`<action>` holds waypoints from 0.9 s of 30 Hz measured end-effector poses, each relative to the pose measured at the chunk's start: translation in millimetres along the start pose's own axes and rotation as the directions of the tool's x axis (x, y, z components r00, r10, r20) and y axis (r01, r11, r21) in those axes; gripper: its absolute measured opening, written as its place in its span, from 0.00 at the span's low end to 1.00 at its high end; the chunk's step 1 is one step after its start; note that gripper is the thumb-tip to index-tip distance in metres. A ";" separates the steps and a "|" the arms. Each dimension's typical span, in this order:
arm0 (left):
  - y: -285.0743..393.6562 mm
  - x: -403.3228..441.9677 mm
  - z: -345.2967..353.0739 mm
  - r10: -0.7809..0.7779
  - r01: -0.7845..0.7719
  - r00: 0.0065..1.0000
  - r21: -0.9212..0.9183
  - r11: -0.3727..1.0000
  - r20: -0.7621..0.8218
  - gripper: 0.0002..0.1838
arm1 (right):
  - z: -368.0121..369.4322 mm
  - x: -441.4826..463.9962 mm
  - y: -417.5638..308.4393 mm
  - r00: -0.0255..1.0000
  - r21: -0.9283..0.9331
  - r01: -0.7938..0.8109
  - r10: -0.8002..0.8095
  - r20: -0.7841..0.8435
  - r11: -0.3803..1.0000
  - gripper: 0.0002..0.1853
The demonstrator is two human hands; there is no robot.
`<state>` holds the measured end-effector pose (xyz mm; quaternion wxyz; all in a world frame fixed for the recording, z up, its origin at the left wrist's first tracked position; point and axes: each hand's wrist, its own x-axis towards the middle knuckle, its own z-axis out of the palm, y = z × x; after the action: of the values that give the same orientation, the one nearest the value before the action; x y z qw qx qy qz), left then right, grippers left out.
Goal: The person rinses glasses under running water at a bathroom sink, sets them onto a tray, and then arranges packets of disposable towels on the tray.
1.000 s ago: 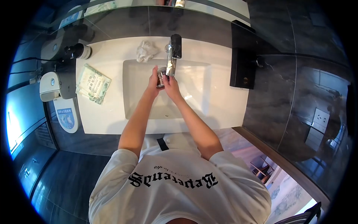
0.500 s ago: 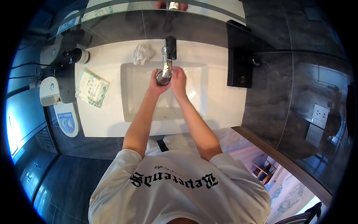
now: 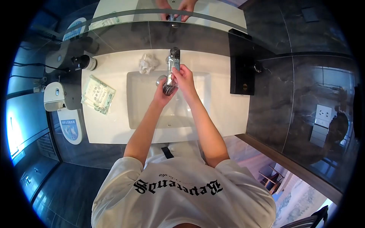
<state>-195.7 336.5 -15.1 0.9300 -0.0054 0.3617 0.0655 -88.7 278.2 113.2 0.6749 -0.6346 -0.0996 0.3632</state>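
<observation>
Over the white sink basin [image 3: 146,114], my left hand [image 3: 162,97] is closed around a dark, shiny round object [image 3: 168,90] below the faucet. My right hand [image 3: 184,79] is just right of the faucet [image 3: 174,57], its thumb and fingers pinched together beside the spout. Whatever lies between those fingertips is too small to make out. The spout partly covers the space between my hands. A rounded grey metal piece [image 3: 160,79] shows at my left fingertips.
A white mesh puff [image 3: 148,64] lies behind the basin. Packets with green print [image 3: 98,95] and a dark bottle [image 3: 88,62] are on the left of the counter [image 3: 110,131]. A black box [image 3: 242,76] stands at the right, and a mirror edge [image 3: 125,15] runs along the back.
The view has shifted, so the counter sits lower. My right hand has moved from beside the held object up along the spout, fingers pinched. My left hand still holds the object, now more tilted.
</observation>
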 end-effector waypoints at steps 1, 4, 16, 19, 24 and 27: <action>0.3 -3.7 0.4 0.011 -0.010 1.000 0.071 0.997 -0.017 0.21 | -0.2 -1.0 0.2 1.000 0.000 0.002 -0.002 0.003 1.000 0.08; 0.5 -19.1 -4.9 0.270 -0.209 0.958 0.415 0.885 -0.094 0.24 | -7.8 -8.3 2.2 0.998 -0.029 0.047 -0.046 0.040 0.998 0.08; 43.3 -74.4 -40.9 0.033 0.209 0.963 0.821 0.532 -0.266 0.24 | -52.6 -96.7 158.4 0.920 -0.242 -0.374 0.390 0.024 0.896 0.22; 35.0 -78.4 -40.5 -0.345 0.386 0.910 0.166 0.907 -0.231 0.30 | -23.8 -105.3 158.1 0.952 -0.187 -0.272 0.293 0.094 0.944 0.25; 15.5 -88.3 -18.8 -0.342 0.323 0.936 -0.188 0.927 -0.080 0.29 | -7.9 -121.0 96.5 0.907 -0.531 0.418 -0.371 0.199 0.737 0.33; 7.5 -86.1 -13.4 -0.309 0.301 0.951 -0.229 0.926 0.002 0.29 | -10.5 -115.8 89.2 0.890 -0.487 0.453 -0.412 0.195 0.747 0.33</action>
<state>-268.4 333.0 33.2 0.9159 -0.1687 0.3622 -0.0391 -197.9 192.4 66.4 0.5393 -0.7381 -0.3634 0.1798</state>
